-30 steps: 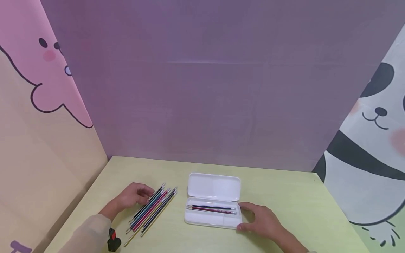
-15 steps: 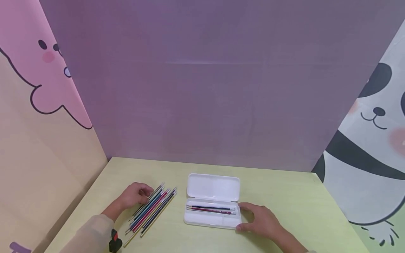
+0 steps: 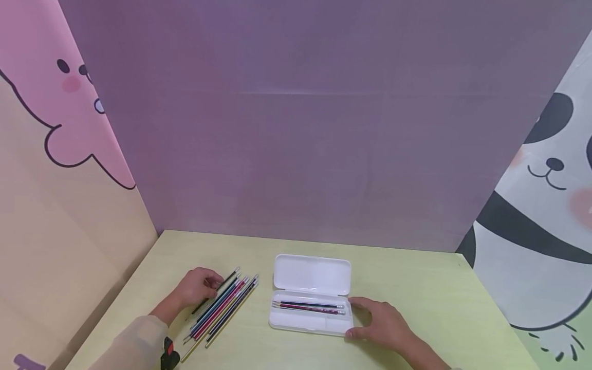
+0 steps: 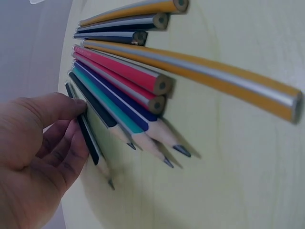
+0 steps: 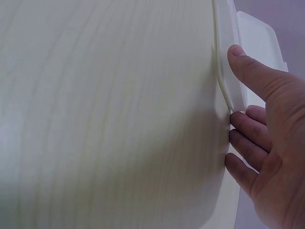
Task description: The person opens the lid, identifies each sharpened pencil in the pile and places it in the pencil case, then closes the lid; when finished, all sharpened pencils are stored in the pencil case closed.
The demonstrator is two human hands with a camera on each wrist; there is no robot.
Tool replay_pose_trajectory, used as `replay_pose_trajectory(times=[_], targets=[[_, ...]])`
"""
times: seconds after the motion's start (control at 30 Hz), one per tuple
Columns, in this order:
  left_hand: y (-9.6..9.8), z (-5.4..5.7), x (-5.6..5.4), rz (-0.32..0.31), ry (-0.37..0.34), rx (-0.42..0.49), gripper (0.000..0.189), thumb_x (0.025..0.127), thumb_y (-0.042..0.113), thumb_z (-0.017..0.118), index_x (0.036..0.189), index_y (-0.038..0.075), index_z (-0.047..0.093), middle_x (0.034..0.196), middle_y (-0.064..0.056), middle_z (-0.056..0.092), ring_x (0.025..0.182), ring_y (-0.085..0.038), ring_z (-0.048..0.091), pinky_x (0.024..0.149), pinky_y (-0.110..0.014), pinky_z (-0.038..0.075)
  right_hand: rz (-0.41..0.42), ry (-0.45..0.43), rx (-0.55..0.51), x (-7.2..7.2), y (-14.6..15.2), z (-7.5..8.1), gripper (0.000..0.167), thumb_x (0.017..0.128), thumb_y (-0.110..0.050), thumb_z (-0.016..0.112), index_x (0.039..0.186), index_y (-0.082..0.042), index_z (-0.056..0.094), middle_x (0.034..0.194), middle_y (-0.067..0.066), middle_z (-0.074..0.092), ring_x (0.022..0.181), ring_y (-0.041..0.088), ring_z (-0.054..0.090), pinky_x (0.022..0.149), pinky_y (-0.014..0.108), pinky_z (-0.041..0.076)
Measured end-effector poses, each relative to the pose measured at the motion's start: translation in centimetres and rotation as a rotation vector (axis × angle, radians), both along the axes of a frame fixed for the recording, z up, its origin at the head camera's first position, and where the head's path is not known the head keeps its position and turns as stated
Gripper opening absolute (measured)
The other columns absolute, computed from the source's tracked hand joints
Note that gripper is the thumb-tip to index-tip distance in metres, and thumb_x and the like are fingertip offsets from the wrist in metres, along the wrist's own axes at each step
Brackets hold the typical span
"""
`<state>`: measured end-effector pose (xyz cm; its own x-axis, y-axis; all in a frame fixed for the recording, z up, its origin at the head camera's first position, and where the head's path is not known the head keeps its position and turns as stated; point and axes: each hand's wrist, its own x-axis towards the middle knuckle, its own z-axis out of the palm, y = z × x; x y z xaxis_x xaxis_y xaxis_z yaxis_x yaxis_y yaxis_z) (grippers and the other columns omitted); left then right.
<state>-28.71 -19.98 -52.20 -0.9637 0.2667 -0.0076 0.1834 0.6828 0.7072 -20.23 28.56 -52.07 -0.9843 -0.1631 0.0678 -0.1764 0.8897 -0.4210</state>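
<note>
In the left wrist view, my left hand [image 4: 35, 148] pinches a dark pencil [image 4: 88, 131] between thumb and fingers, its sharpened tip pointing down toward the table. Beside it, several pencils [image 3: 221, 311] lie in a slanted bundle: red, teal, dark blue, black and yellow ones. My right hand [image 3: 384, 324] grips the right end of a white pencil case [image 3: 296, 322], thumb at its front corner and fingers at the far side. The case lies with its lid [image 3: 312, 273] folded back. Inside are a dark pencil [image 3: 314, 304] and a dark red pencil [image 3: 310, 309].
A pale wooden table [image 3: 398, 272] carries everything. Behind it stands a purple panel [image 3: 296, 128], with printed cartoon walls on both sides. A small black and red object [image 3: 169, 354] is by the left sleeve [image 3: 134, 341].
My left hand has taken hold of the dark pencil at the bundle's left side and drawn it slightly apart from the others. The right hand and case stay in place.
</note>
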Motion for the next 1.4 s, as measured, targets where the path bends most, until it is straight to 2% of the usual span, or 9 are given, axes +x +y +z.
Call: replay_pose_trajectory(times=[0.23, 0.43, 0.67, 0.87, 1.0, 1.23, 1.4], targets=[[0.1, 0.9, 0.1, 0.003, -0.001, -0.005, 0.024, 0.084, -0.006, 0.073, 0.106, 0.000, 0.076, 0.088, -0.004, 0.068, 0.081, -0.017, 0.060, 0.071, -0.032, 0.053, 0.001, -0.007, -0.006, 0.2, 0.1, 0.2, 0.077, 0.060, -0.052, 0.094, 0.128, -0.024, 0.071, 0.122, 0.001, 0.074, 0.109, 0.026, 0.067, 0.091, 0.047, 0.051], [0.3, 1.9, -0.4, -0.017, 0.010, 0.025, 0.023, 0.087, -0.003, 0.070, 0.109, 0.000, 0.076, 0.090, -0.005, 0.068, 0.081, -0.018, 0.059, 0.067, -0.031, 0.052, 0.012, -0.006, 0.005, 0.3, 0.3, 0.5, 0.078, 0.060, -0.053, 0.094, 0.128, -0.023, 0.070, 0.121, 0.001, 0.074, 0.109, 0.027, 0.068, 0.091, 0.047, 0.052], [1.9, 2.9, -1.1, -0.100, 0.018, 0.072, 0.023, 0.092, -0.001, 0.068, 0.114, -0.001, 0.075, 0.092, -0.005, 0.068, 0.080, -0.018, 0.059, 0.065, -0.030, 0.052, 0.002, -0.006, -0.001, 0.1, 0.5, 0.3, 0.078, 0.060, -0.053, 0.094, 0.128, -0.024, 0.070, 0.122, 0.000, 0.074, 0.110, 0.027, 0.068, 0.092, 0.047, 0.052], [4.4, 3.4, -1.2, -0.120, 0.018, 0.067, 0.023, 0.093, 0.000, 0.069, 0.114, 0.004, 0.077, 0.098, -0.007, 0.071, 0.083, -0.016, 0.060, 0.074, -0.029, 0.053, 0.012, -0.007, -0.006, 0.1, 0.4, 0.2, 0.079, 0.061, -0.054, 0.094, 0.129, -0.024, 0.070, 0.123, 0.001, 0.073, 0.111, 0.028, 0.068, 0.093, 0.048, 0.052], [6.6, 3.8, -1.4, -0.156, 0.006, 0.073, 0.024, 0.092, 0.000, 0.069, 0.113, 0.007, 0.078, 0.101, -0.006, 0.073, 0.085, -0.016, 0.059, 0.076, -0.029, 0.053, 0.014, -0.011, -0.005, 0.2, 0.3, 0.3, 0.079, 0.061, -0.054, 0.094, 0.129, -0.024, 0.070, 0.124, 0.002, 0.073, 0.111, 0.029, 0.067, 0.093, 0.048, 0.051], [11.0, 4.8, -2.0, -0.266, 0.000, 0.089, 0.025, 0.092, -0.001, 0.069, 0.113, 0.008, 0.079, 0.100, -0.005, 0.073, 0.083, -0.016, 0.059, 0.070, -0.029, 0.053, 0.007, -0.022, 0.001, 0.4, 0.1, 0.4, 0.079, 0.061, -0.053, 0.094, 0.130, -0.024, 0.070, 0.125, 0.000, 0.073, 0.113, 0.029, 0.066, 0.095, 0.049, 0.051], [14.0, 5.0, -2.0, -0.353, -0.012, 0.108, 0.024, 0.091, -0.001, 0.071, 0.111, 0.009, 0.080, 0.100, -0.005, 0.074, 0.085, -0.015, 0.061, 0.071, -0.027, 0.053, 0.007, -0.020, -0.005, 0.4, -0.1, 0.5, 0.078, 0.061, -0.053, 0.094, 0.129, -0.023, 0.070, 0.125, 0.000, 0.073, 0.114, 0.029, 0.066, 0.096, 0.050, 0.050]])
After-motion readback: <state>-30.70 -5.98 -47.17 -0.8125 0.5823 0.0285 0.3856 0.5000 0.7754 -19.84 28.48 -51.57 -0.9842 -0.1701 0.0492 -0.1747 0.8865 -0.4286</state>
